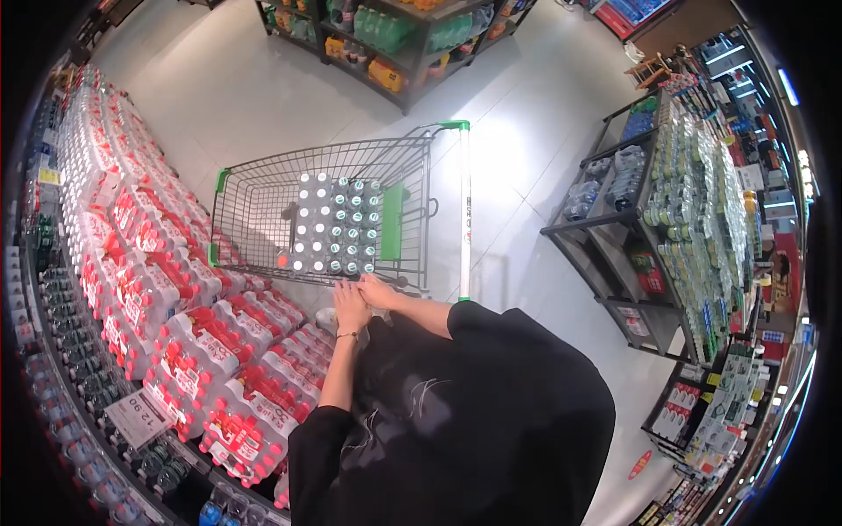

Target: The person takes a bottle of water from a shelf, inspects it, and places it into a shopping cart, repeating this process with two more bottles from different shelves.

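A wire shopping cart (254, 180) with green corners and a white handle stands side-on in front of me. Inside it are packs of bottles (338, 223), some with white caps and some with green-and-white caps. My left hand (351, 307) and my right hand (377, 291) are close together at the cart's near side rim, their fingertips touching or nearly touching it. The fingers of my left hand point forward, fairly straight. My right hand's fingers are partly bent beside it, and whether they grip anything is too small to tell.
Stacked packs of red-labelled bottles (189, 351) fill the left, with a price sign (140, 416) below. A dark rack of bottles (614, 237) stands to the right. Another shelf of drinks (377, 53) is ahead. Pale tiled floor (517, 167) lies between the cart and the racks.
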Demonstrator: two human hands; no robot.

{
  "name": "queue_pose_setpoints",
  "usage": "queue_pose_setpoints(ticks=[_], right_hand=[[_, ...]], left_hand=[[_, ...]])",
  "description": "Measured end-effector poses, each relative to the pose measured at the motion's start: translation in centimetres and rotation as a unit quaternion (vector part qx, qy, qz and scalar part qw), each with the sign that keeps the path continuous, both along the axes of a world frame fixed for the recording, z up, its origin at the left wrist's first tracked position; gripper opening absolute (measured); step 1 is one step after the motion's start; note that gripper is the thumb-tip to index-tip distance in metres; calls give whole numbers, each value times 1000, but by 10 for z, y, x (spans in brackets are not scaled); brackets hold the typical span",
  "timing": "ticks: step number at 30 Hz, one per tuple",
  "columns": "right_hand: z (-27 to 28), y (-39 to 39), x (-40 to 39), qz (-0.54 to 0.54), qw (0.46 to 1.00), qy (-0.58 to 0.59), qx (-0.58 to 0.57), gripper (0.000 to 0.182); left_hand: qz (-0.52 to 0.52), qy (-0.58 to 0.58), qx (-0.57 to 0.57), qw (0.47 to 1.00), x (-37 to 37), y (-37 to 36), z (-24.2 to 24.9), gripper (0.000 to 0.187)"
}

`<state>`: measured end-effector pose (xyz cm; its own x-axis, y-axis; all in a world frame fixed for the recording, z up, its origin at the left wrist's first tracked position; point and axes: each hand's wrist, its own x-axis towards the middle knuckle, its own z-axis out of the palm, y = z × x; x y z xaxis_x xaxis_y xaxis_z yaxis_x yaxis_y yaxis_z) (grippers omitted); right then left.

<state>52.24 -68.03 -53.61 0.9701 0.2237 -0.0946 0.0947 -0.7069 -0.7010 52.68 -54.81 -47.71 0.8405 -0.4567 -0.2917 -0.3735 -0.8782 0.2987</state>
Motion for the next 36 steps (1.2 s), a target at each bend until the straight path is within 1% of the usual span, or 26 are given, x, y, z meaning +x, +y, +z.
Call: queue_pose_setpoints(ticks=[1, 3, 4, 7, 10, 13, 14, 16, 17, 18, 19, 20, 23, 26, 28, 30, 32, 33, 34, 36], right_hand=[[2, -2, 0, 1, 1000, -3, 26, 24], [6, -3, 0, 11, 1000, 2, 12, 24], [8, -3, 1, 14, 1000, 10, 23, 24], [14, -6, 10, 16, 998, 28, 44, 25], [17, -6, 7, 6, 997, 51, 56, 27], [10, -4, 12, 19, 997, 69, 39, 28], [12, -3, 9, -12, 996, 77, 53, 28], [9, -6, 11, 11, 998, 48, 35, 29], [4, -6, 12, -1, 998, 57, 31, 32], [-3, -6, 13, 2, 998, 61, 28, 35], [-8, -5, 14, 1, 998, 36, 42, 39], [-14, -6, 12, -4, 999, 27, 41, 44], [5, -2, 10, 5, 999, 32, 9, 55], [17, 1, 12, 51, 995, 57, -66, 59], [-12, -6, 17, 70, 990, 52, -111, 60], [-6, -3, 23, 74, 984, 98, -126, 59], [-72, -29, 47, 134, 981, 90, -105, 56], [-71, -22, 50, 161, 976, 95, -115, 54], [-57, -9, 56, 193, 966, 98, -141, 52], [-29, 14, 63, 253, 941, 105, -197, 49]], left_hand=[[9, 8, -9, 1000, -7, -2, 2, 81], [28, 19, -33, 999, -14, -5, 4, 84], [34, 25, -42, 998, -16, -5, 5, 86], [30, 28, -63, 997, -13, -1, 6, 86], [32, 39, -82, 995, -9, 0, 11, 79], [32, 91, -112, 989, 1, 9, 26, 68], [62, 119, -118, 984, -2, 14, 34, 66], [145, 154, -146, 966, -5, 25, 48, 61], [159, 166, -133, 964, -8, 34, 52, 58], [181, 187, -168, 951, -13, 44, 61, 57], [193, 187, -159, 950, -19, 56, 50, 56], [200, 184, -188, 944, -25, 66, 39, 57], [265, 221, -212, 914, -41, 97, 67, 58], [316, 168, -250, 900, -60, 128, 84, 57], [350, 129, -265, 889, -69, 150, 100, 56], [382, 96, -278, 876, -81, 168, 112, 55], [417, 87, -279, 861, -92, 183, 114, 55], [431, 83, -278, 854, -98, 193, 114, 55], [449, 65, -296, 841, -107, 201, 119, 55], [474, 35, -326, 818, -130, 210, 141, 56]])
